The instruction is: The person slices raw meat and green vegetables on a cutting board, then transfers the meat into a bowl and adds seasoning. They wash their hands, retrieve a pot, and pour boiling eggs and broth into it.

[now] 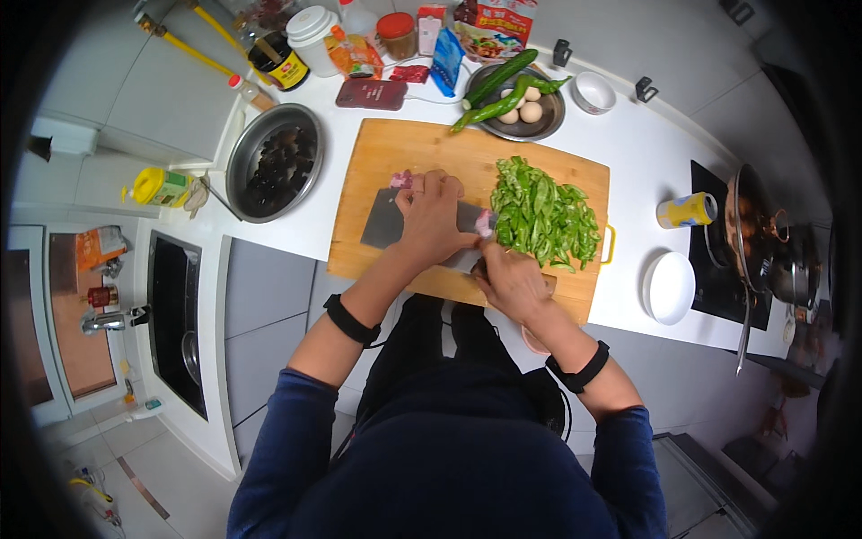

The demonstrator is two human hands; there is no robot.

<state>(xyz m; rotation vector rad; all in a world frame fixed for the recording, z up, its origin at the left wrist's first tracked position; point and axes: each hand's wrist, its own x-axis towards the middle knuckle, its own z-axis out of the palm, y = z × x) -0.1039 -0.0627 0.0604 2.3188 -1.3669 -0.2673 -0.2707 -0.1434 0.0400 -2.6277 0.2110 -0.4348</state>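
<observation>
My right hand (515,279) is wrapped around the handle of a cleaver at the near side of a wooden cutting board (377,145). The wide grey cleaver blade (380,219) lies flat over the board, pointing left. My left hand (431,219) is over the blade and covers its middle, thumb out to the right and fingers bent. Pieces of raw pink meat (402,179) show by its fingertips, and another meat piece (483,222) is near its thumb. Whether the left hand grips any meat is hidden. Sliced green peppers (542,212) form a pile on the board's right side.
Left of the board stands a metal bowl (310,165) with dark soaked pieces. Behind it are a phone (370,94) and a bowl (553,121) of eggs, cucumber and pepper. A can (687,210), a white bowl (669,288) and a wok (747,229) are at right.
</observation>
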